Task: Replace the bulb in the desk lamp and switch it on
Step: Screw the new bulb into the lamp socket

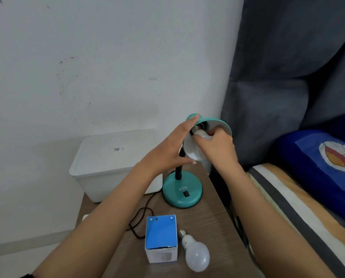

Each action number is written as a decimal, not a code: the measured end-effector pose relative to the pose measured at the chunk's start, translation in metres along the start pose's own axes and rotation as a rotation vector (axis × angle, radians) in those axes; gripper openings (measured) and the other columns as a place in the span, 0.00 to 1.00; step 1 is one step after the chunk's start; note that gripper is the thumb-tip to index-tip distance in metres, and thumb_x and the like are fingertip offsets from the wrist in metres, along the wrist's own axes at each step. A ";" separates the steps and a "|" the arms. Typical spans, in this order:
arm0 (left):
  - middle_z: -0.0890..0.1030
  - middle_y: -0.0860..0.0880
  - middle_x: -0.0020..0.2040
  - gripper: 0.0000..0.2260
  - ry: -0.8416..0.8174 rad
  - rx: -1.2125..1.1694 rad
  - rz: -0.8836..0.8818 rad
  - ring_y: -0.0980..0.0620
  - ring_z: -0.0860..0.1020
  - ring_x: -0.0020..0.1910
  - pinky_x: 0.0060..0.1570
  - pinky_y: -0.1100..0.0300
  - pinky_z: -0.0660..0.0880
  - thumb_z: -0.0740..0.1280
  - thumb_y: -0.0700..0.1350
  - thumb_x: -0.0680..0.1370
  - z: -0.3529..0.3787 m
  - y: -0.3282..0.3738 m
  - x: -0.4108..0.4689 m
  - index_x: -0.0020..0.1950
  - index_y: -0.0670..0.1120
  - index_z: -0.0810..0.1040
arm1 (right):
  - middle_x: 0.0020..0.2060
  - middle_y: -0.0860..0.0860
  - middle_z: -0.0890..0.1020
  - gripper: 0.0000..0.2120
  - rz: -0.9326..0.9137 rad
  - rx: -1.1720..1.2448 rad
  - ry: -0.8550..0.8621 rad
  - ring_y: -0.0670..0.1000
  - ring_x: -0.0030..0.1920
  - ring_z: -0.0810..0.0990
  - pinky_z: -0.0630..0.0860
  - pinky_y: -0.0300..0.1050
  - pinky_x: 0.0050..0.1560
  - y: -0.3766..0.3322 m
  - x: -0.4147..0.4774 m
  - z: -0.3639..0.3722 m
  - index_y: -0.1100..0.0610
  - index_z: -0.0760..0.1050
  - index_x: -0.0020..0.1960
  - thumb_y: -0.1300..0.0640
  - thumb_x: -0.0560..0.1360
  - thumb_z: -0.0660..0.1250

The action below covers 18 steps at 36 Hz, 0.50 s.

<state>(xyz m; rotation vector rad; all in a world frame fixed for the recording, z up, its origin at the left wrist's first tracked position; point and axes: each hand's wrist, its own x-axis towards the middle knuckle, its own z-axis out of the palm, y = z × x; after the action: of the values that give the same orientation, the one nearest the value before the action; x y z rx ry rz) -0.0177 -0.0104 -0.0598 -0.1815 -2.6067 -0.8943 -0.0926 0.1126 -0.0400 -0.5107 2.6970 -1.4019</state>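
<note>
Bedside corner, white wall, wooden surface [213,223] | left hand [167,151] fingers spread, steadying teal lamp shade [217,122] | right hand [217,149] fingers pinching bulb [200,133] at socket | second bulb [195,253] lies beside blue box [161,235] | risk: cross-threading from tilted entry; loose bulb rolling off edge.

bench [211,221]: brown wood-grain top | far left: white lidded bin [111,163], partly overhanging the edge | far centre: teal lamp base [182,190] | left: black cord [141,219] looping | near centre: blue-topped box [161,237] upright | just right of box: white bulb [194,250] lying on its side, screw cap pointing far
</note>
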 end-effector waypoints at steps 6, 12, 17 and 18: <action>0.53 0.58 0.73 0.47 0.004 0.000 0.011 0.67 0.54 0.70 0.68 0.77 0.51 0.76 0.39 0.67 0.001 0.000 -0.001 0.73 0.54 0.46 | 0.51 0.52 0.71 0.27 0.009 0.130 -0.129 0.52 0.49 0.73 0.70 0.42 0.40 -0.003 -0.004 -0.003 0.60 0.64 0.60 0.53 0.67 0.72; 0.53 0.59 0.74 0.47 0.002 -0.006 0.003 0.64 0.54 0.72 0.70 0.75 0.51 0.76 0.39 0.68 0.001 0.000 -0.002 0.74 0.55 0.46 | 0.51 0.52 0.72 0.25 -0.027 0.165 -0.068 0.51 0.48 0.72 0.66 0.38 0.34 0.001 -0.010 -0.008 0.60 0.66 0.60 0.54 0.67 0.71; 0.54 0.59 0.74 0.46 0.007 -0.017 -0.011 0.64 0.54 0.73 0.70 0.74 0.51 0.75 0.39 0.69 0.001 0.001 -0.003 0.74 0.56 0.46 | 0.52 0.51 0.74 0.24 -0.108 0.214 0.095 0.51 0.50 0.74 0.69 0.42 0.45 0.008 -0.021 -0.001 0.57 0.67 0.56 0.54 0.65 0.73; 0.54 0.59 0.73 0.46 0.008 -0.021 -0.015 0.64 0.54 0.72 0.70 0.75 0.51 0.75 0.39 0.69 0.001 0.001 -0.003 0.74 0.56 0.46 | 0.52 0.51 0.75 0.23 -0.129 0.224 0.125 0.51 0.51 0.74 0.71 0.43 0.45 0.010 -0.024 0.001 0.56 0.67 0.54 0.53 0.65 0.74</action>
<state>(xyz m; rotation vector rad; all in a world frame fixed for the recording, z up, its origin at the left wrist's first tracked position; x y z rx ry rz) -0.0150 -0.0085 -0.0613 -0.1633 -2.5950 -0.9267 -0.0726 0.1250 -0.0511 -0.6059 2.5920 -1.7995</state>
